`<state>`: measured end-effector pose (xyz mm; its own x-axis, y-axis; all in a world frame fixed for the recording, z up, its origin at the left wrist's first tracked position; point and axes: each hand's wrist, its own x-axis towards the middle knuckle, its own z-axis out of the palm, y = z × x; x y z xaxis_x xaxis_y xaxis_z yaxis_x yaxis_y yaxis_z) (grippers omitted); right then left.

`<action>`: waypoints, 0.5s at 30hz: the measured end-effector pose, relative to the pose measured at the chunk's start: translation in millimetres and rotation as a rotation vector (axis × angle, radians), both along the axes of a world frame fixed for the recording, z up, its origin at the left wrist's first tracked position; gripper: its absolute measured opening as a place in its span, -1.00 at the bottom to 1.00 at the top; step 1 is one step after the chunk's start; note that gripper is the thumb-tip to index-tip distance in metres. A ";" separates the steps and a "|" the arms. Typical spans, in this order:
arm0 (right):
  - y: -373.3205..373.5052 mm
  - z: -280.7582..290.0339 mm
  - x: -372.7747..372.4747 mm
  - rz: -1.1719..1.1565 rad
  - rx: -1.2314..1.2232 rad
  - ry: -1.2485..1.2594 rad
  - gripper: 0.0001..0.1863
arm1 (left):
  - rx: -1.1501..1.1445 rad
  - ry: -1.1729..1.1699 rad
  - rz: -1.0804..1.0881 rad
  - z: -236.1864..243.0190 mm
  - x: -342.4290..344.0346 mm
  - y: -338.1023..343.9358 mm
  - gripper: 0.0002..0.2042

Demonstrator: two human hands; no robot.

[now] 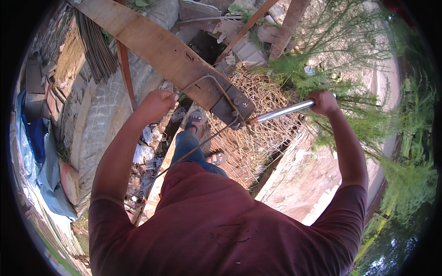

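My left hand is closed on the end of a thin steel rod. From there the rod rises over the wooden plank, bends sharply and runs down to a second bend by the pins, then back toward my lower left. My right hand is wrapped round the far end of a silver metal pipe. The pipe's other end meets the rod beside a dark metal plate with upright bolt-like pins. This plate is fixed on the near end of the wooden plank.
A heap of bent steel pieces covers the ground under the plank's end. Straight rods lie in a bundle at the far left. Blue sheeting lies at left. Feathery green branches hang on the right, near my right arm.
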<state>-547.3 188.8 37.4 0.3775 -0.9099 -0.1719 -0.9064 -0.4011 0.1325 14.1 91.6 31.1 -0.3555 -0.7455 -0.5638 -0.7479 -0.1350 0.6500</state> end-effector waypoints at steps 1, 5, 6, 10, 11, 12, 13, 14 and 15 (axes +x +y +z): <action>3.6 -0.6 -0.4 -0.028 0.003 -0.021 -0.96 | 0.014 0.006 0.008 -1.3 -0.5 0.7 -0.67; 29.6 -11.0 4.5 -0.239 0.013 -0.208 -0.92 | 0.026 -0.002 0.028 9.0 -5.0 5.0 -0.66; 37.6 -8.0 10.2 -0.314 0.015 -0.280 -0.91 | 0.029 0.009 0.030 10.1 -5.6 6.1 -0.66; 50.0 -3.5 7.3 -0.308 -0.049 -0.146 -0.92 | 0.039 0.053 0.016 -0.6 -3.7 5.1 -0.63; 41.3 8.4 25.3 -0.414 0.074 0.023 -0.94 | 0.040 0.057 0.017 -6.3 -0.6 3.2 -0.63; 40.0 15.7 32.7 -0.415 0.064 -0.040 -0.95 | 0.058 0.064 0.033 -7.9 0.9 0.6 -0.63; 39.7 15.3 32.3 -0.418 0.062 -0.038 -0.93 | 0.076 0.072 0.047 -8.9 1.9 -0.6 -0.63; 43.7 13.0 31.3 -0.429 0.050 -0.040 -0.91 | 0.083 0.080 0.052 -10.2 1.2 -1.6 -0.63; 47.7 12.3 35.2 -0.468 0.035 -0.030 -0.89 | 0.086 0.104 0.055 -9.8 1.8 0.5 -0.62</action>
<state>-512.0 236.5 49.8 -0.0669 -0.9774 -0.2005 -0.9941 0.0482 0.0969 15.9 92.1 21.3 -0.3748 -0.7159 -0.5891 -0.6673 -0.2328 0.7075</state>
